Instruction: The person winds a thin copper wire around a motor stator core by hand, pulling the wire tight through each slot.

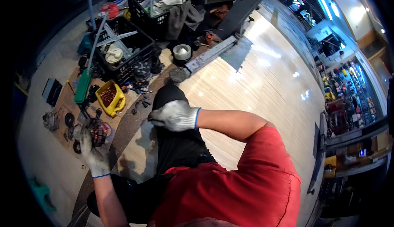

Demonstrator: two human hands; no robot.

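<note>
Currently, the left hand (pixel 92 153) is clasping a copper-wound ring (pixel 97 132) near-left of the yellow container (pixel 112 108) — while the right hand (pixel 176 115) is overlapping the black trouser leg (pixel 175 145), right of that container — whether its grip is clamping anything, I cannot tell.

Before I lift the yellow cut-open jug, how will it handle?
The yellow jug may flex when gripped; it looks like cut-open plastic. Probably heavy for its size, given the coppery pieces inside. Tilting could spill them through its wide opening.
</note>
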